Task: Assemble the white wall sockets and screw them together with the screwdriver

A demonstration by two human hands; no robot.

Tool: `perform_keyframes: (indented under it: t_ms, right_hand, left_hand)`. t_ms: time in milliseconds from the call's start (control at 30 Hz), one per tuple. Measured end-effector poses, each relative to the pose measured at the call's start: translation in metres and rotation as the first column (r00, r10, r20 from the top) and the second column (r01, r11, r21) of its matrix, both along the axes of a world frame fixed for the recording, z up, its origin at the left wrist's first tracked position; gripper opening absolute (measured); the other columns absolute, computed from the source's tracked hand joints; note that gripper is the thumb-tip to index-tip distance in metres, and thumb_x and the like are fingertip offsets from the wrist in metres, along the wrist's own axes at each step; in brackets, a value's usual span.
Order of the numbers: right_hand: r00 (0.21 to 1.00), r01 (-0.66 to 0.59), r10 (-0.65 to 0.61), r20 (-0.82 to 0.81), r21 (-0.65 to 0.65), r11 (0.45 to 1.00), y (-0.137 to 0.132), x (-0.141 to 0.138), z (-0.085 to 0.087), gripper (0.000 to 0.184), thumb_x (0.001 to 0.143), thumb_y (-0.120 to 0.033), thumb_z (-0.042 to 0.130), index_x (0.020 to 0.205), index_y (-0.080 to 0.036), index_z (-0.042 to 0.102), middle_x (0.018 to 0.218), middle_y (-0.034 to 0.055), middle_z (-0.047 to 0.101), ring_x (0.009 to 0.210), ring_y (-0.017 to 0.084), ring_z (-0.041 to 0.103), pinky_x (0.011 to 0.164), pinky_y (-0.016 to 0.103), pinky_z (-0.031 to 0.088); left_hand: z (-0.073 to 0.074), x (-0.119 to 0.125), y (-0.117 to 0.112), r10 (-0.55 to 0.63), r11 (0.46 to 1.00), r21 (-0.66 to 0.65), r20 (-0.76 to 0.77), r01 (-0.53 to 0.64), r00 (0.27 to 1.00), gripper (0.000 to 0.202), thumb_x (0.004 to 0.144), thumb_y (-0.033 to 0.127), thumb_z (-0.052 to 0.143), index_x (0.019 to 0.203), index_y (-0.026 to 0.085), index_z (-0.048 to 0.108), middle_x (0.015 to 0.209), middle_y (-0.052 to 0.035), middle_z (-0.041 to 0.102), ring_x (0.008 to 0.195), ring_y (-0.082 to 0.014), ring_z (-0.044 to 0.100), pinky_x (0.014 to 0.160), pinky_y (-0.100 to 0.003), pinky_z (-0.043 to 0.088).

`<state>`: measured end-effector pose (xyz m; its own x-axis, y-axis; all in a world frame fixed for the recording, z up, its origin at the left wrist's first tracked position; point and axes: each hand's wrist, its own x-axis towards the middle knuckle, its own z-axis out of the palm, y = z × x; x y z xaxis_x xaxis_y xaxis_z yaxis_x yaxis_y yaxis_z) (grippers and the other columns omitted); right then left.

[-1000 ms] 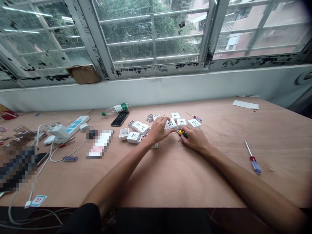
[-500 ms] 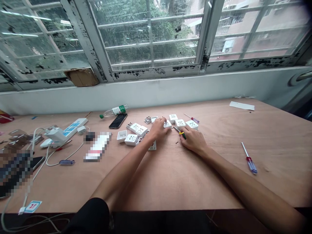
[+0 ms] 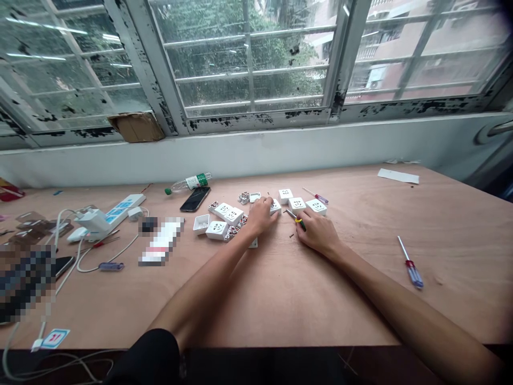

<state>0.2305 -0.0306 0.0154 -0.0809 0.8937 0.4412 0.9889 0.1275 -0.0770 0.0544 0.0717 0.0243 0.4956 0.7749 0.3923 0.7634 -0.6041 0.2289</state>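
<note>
My left hand (image 3: 262,216) is closed around the near left side of a white socket box (image 3: 276,206), whose face is partly hidden by the fingers. In my right hand (image 3: 316,229) is a screwdriver with a yellow and green handle (image 3: 300,221); its metal shaft points left toward that box. Close to the right fingers stand more white sockets, one in front (image 3: 297,204), one behind (image 3: 285,195) and one at the right (image 3: 316,206). A small screw (image 3: 292,236) lies on the table between the hands.
Left of my hands are several sockets (image 3: 217,230), an open white housing (image 3: 201,224) and metal-fitted inserts (image 3: 243,198). A phone (image 3: 195,199) and a plastic bottle (image 3: 188,183) lie behind them. Screwdrivers lie at the right (image 3: 410,264) and back (image 3: 316,195). A power strip (image 3: 122,209) with cables is far left.
My left fingers have shifted slightly on the socket box. My right hand and its screwdriver stay in almost the same place; the whole view has moved a little.
</note>
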Motion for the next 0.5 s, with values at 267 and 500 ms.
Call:
perform_keyframes:
  t_ms: [267, 500]
  right_hand:
    - [1.0, -0.003, 0.003, 0.023, 0.014, 1.0, 0.0, -0.001, -0.002, 0.017, 0.091, -0.026, 0.047, 0.092, -0.018, 0.062, 0.101, 0.011, 0.066, 0.077, 0.02, 0.058, 0.053, 0.032, 0.029]
    - [0.996, -0.085, 0.08, 0.042, 0.127, 0.988, 0.0, -0.005, -0.004, 0.018, 0.089, -0.021, 0.047, 0.084, -0.018, 0.063, 0.094, 0.0118, 0.066, 0.09, 0.025, 0.057, 0.069, 0.035, 0.041]
  left_hand:
    - [0.008, -0.025, -0.029, -0.007, 0.99, 0.143, 0.059, -0.002, 0.998, 0.018, 0.093, 0.017, 0.05, 0.107, 0.02, 0.062, 0.116, -0.0081, 0.066, 0.111, -0.0264, 0.055, 0.092, -0.042, 0.047]
    - [-0.004, -0.071, -0.059, 0.079, 0.979, 0.177, 0.117, -0.099, 0.99, 0.015, 0.095, 0.026, 0.052, 0.101, 0.019, 0.064, 0.104, -0.0078, 0.068, 0.1, -0.0249, 0.058, 0.088, -0.04, 0.048]
